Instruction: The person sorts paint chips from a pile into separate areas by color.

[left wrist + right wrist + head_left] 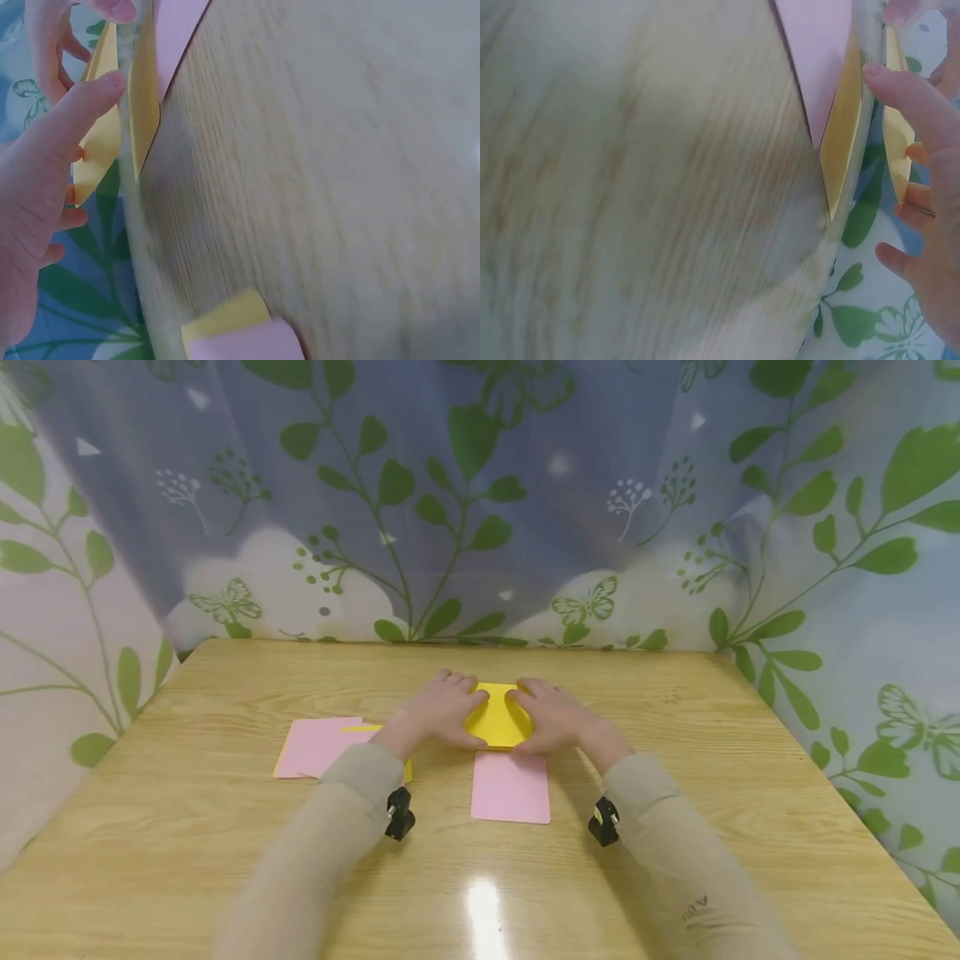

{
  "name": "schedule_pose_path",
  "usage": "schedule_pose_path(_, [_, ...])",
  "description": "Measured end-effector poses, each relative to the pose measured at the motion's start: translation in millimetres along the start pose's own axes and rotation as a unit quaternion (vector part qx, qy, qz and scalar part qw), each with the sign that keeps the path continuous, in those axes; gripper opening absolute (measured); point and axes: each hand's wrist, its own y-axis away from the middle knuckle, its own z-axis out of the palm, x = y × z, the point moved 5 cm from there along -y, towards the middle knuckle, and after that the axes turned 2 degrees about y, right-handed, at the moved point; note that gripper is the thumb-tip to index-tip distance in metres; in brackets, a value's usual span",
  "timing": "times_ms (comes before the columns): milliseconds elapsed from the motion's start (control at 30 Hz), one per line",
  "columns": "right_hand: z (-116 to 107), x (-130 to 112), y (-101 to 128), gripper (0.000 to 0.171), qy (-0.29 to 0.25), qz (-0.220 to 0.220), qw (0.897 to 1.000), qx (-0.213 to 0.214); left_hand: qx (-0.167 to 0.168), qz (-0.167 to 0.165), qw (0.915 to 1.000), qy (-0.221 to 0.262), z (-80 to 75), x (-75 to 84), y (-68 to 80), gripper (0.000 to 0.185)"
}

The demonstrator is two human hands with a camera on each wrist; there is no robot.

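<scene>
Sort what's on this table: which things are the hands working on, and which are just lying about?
In hand:
yellow paper sheet, being folded, its upper layer lifted
left hand, fingers on the sheet's left edge
right hand, fingers on its right edge

Lying about:
pink card, just in front of the yellow sheet
pink and yellow sheets, to the left
wooden table

Yellow paper point(498, 720); pink sheets point(511, 787); leaf-print curtain point(480, 502).
</scene>
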Motion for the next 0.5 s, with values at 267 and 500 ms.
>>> schedule_pose_path(267, [6, 12, 1, 0.086, 0.006, 0.01, 1.0, -0.028, -0.026, -0.004, 0.9997, 0.004, 6.0, 6.2, -17.9, 0.077])
schedule_pose_path(500, [10, 16, 1, 0.084, -0.004, 0.021, 0.998, -0.055, -0.035, -0.01, 0.9993, 0.008, 14.0, 8.2, -26.9, 0.076])
